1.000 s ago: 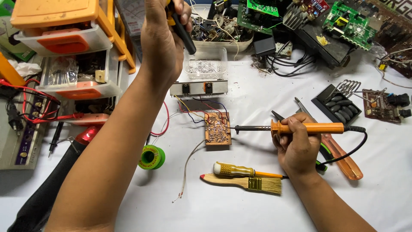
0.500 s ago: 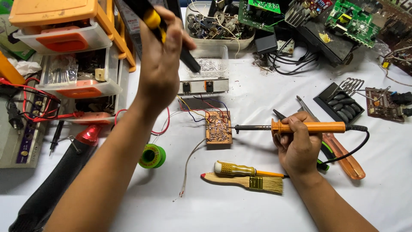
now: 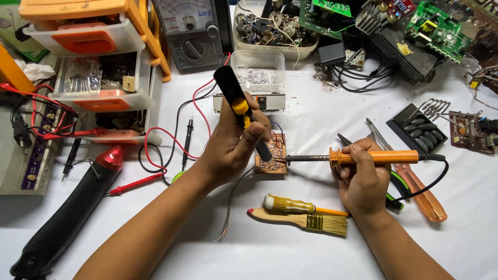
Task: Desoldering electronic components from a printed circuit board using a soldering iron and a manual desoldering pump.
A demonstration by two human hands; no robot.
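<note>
Small copper-brown circuit board (image 3: 273,154), flat, rectangular, speckled with solder dots, lying on white cloth tabletop (image 3: 290,254) between both hands. Left hand (image 3: 236,148) raised over board's left edge, fingers curled tight round black plastic desoldering pump (image 3: 239,109) with yellow button, barrel tilted up and away, tip down at board. Forearm running in from lower left, wrist bent slightly. Right hand (image 3: 360,173) resting on cloth just right of board, closed in pen-like grip on orange-handled soldering iron (image 3: 358,156); dark metal shaft held level, pointing left, tip at board's right edge, touching or nearly so, cannot tell. Black cord looping off handle's right end.

Just below the hands: flat wooden brush (image 3: 303,220) with pale bristles and brass ferrule, yellow-handled screwdriver (image 3: 298,205) lying along it. Right of right hand: translucent orange screwdriver (image 3: 423,194), metal tweezers (image 3: 379,136), black ribbed tray (image 3: 417,127). Beyond left hand: clear plastic box (image 3: 258,70) of small glassy parts, grey analogue multimeter (image 3: 193,33) with round dial, red and black leads (image 3: 171,142) trailing over cloth. Far left of left hand: clear drawers with orange fronts (image 3: 98,67), black-and-red heat gun (image 3: 72,207), matte textured body. Far beyond right hand: green circuit boards (image 3: 441,26), tangled black cables.
</note>
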